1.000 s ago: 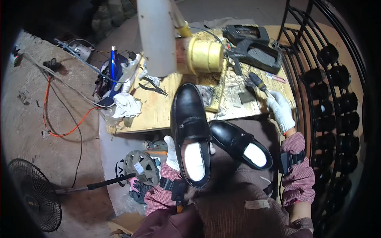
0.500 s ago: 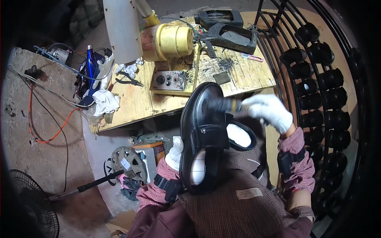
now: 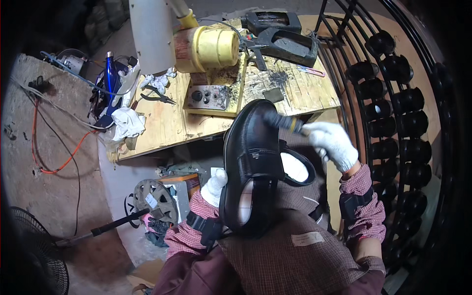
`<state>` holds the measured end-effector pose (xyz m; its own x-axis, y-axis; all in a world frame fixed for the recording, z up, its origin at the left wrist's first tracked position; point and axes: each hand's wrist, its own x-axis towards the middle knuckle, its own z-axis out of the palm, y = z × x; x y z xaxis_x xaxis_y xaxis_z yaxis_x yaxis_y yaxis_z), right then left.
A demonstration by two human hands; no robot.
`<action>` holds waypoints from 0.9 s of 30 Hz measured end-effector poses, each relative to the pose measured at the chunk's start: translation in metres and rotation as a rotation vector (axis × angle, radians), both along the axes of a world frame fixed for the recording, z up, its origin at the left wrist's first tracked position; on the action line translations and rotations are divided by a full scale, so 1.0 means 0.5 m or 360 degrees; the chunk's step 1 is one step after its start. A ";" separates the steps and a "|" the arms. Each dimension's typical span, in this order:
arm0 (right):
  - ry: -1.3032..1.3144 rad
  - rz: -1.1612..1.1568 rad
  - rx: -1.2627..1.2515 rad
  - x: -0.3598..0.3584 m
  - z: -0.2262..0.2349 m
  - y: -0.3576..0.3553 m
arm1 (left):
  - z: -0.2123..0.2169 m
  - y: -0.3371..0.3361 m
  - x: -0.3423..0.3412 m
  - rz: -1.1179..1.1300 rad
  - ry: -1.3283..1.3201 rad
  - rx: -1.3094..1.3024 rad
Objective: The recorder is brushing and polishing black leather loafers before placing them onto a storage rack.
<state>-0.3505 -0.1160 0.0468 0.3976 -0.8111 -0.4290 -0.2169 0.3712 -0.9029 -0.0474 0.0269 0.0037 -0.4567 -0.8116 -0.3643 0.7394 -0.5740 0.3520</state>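
A black leather loafer (image 3: pixel 255 162) is held toe away from me, its pale insole showing in the opening. My left hand (image 3: pixel 214 188), in a white glove, is closed on the shoe's left side; most of its fingers are hidden behind the sole. In my gloved right hand (image 3: pixel 333 142) is a round dark brush (image 3: pixel 284 122) with a yellow band. Its bristles touch the right side of the shoe's toe. A second black shoe (image 3: pixel 298 167) with a white insole lies behind the first, on my lap.
A wooden bench (image 3: pixel 172 132) stands ahead, with a yellow motor unit (image 3: pixel 211 48), a control box (image 3: pixel 207 97), pliers (image 3: pixel 158 95) and cut-open black containers (image 3: pixel 290 46). To the right is a rack (image 3: pixel 361 105) of black shoes. A fan (image 3: pixel 39 250) stands at lower left.
The brush has tilted, its handle end now lower and its bristles higher on the toe. My right hand has shifted slightly down and left. The loafer remains held in my left hand.
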 end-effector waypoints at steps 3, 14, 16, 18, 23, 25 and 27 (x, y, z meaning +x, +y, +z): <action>0.0137 0.0143 -0.0345 0.010 0.032 -0.010 | 0.016 -0.039 0.029 -0.0220 -0.0292 -0.0217; 0.0564 0.1082 -0.0707 0.055 0.146 -0.041 | 0.072 -0.056 0.030 -0.0477 -0.0683 -0.0334; 0.0552 0.0552 -0.0655 0.047 0.132 -0.047 | 0.076 -0.059 0.031 -0.0478 -0.0687 -0.0297; 0.0688 0.0297 -0.0619 0.046 0.119 -0.040 | 0.074 -0.057 0.032 -0.0445 -0.0658 -0.0292; 0.0341 0.0953 -0.1074 0.043 0.074 -0.060 | 0.046 -0.032 0.044 -0.0370 -0.0736 -0.0314; 0.0879 0.0169 -0.1003 0.033 0.033 -0.103 | 0.021 -0.017 0.053 -0.0263 -0.0503 -0.0281; 0.0783 -0.0278 -0.0629 0.023 -0.025 -0.158 | -0.005 -0.005 0.063 -0.0145 -0.0368 -0.0293</action>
<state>-0.3387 -0.1948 0.0344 0.0792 -0.9798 -0.1834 -0.6060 0.0988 -0.7893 -0.0158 0.0242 0.0011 -0.4529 -0.8330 -0.3178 0.5757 -0.5454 0.6092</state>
